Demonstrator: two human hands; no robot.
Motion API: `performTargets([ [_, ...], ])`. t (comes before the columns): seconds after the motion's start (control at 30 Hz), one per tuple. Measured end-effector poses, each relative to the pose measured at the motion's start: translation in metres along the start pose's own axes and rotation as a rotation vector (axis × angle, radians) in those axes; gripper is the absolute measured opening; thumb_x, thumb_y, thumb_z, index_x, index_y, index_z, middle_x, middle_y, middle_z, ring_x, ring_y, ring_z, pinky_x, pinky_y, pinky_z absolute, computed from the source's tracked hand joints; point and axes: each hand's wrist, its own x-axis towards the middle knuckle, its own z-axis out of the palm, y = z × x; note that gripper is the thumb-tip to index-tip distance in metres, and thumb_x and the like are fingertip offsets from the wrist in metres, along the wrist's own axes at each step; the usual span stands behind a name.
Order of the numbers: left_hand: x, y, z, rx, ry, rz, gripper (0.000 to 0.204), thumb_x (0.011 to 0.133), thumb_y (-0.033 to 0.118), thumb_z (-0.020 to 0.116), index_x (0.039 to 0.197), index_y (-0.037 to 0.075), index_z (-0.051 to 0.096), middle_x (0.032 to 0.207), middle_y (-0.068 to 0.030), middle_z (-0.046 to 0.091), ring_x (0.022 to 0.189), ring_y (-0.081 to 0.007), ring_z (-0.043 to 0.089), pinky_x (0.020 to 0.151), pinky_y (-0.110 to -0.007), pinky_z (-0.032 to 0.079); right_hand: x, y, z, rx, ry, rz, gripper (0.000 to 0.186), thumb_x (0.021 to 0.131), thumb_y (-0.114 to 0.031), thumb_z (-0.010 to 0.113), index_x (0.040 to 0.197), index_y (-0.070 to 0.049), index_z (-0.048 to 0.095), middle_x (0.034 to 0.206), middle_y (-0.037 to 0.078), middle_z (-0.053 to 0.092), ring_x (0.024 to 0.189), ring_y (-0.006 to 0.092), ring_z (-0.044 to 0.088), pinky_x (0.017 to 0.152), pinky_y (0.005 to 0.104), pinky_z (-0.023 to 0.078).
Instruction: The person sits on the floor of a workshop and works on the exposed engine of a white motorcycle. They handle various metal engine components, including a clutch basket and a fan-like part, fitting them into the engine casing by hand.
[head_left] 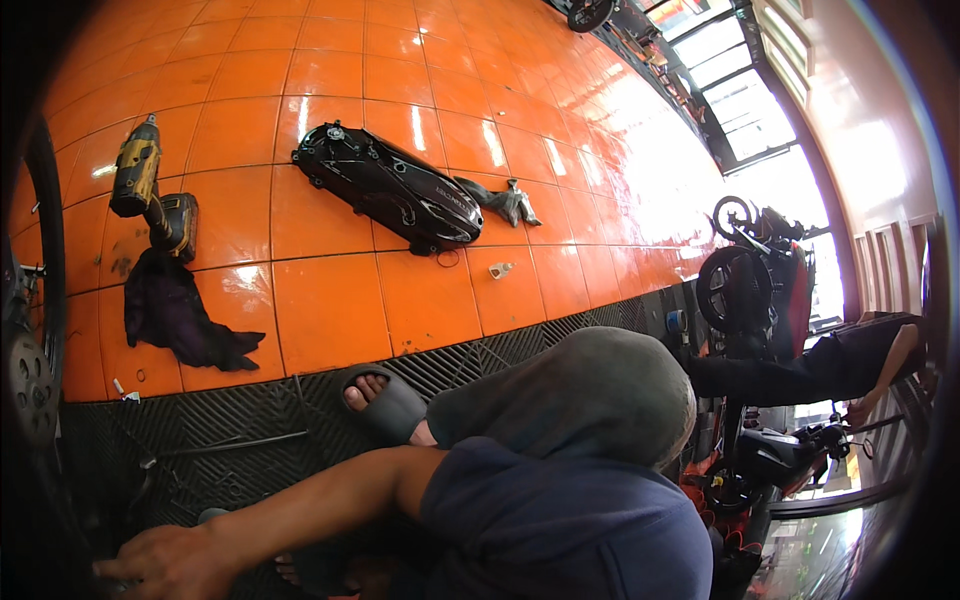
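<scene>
My right hand (pixel 165 563) reaches down at the lower left, close to the dark parts of a motorcycle (pixel 30 385). One finger points left and the others look curled. What lies under them is lost in shadow at the picture's rim. My left hand is out of view. On the black ribbed mat near my right forearm lies a thin metal bar tool (pixel 232 445). A yellow and black cordless impact wrench (pixel 138 175) lies on the orange tiles, with a dark rag (pixel 180 312) beside its battery. Farther right rests a black scooter crankcase cover (pixel 390 190).
Beside the cover lies a crumpled grey cloth (pixel 512 203), with a small whitish piece (pixel 500 270) nearby. My bent knee (pixel 620 385) and sandalled foot (pixel 385 402) rise beside my arm. Rightward, a co-worker (pixel 840 362) stands among parked motorcycles (pixel 735 290).
</scene>
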Motion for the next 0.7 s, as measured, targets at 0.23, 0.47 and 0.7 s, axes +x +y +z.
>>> performTargets([
  [0.23, 0.005, 0.002, 0.0, 0.008, -0.004, -0.014, 0.06, 0.105, 0.039, 0.052, 0.155, 0.009, 0.039, 0.156, -0.0132, 0.046, 0.139, -0.0275, 0.051, 0.112, -0.043, 0.049, 0.001, -0.004, -0.013, -0.054, -0.022, -0.011, 0.013, 0.081, -0.025, 0.075, 0.09, -0.019, 0.068, 0.086, 0.006, 0.06, 0.091, 0.0371, 0.064, 0.071, 0.0456, 0.057],
  [0.47, 0.004, -0.01, 0.005, 0.023, -0.003, -0.037, 0.06, 0.105, 0.04, 0.052, 0.155, 0.009, 0.039, 0.156, -0.0131, 0.045, 0.139, -0.0275, 0.051, 0.112, -0.043, 0.049, 0.015, -0.006, -0.056, -0.134, -0.108, -0.039, 0.016, 0.082, -0.02, 0.075, 0.096, -0.018, 0.069, 0.097, 0.008, 0.064, 0.099, 0.0398, 0.065, 0.076, 0.0461, 0.059],
  [0.7, -0.014, 0.012, -0.012, -0.013, 0.124, 0.054, 0.06, 0.105, 0.041, 0.051, 0.155, 0.01, 0.039, 0.156, -0.013, 0.045, 0.139, -0.0275, 0.051, 0.112, -0.043, 0.049, 0.039, 0.013, -0.091, -0.023, -0.286, 0.025, 0.022, 0.082, -0.015, 0.076, 0.103, -0.017, 0.07, 0.108, 0.01, 0.068, 0.108, 0.0424, 0.066, 0.082, 0.0465, 0.061],
])
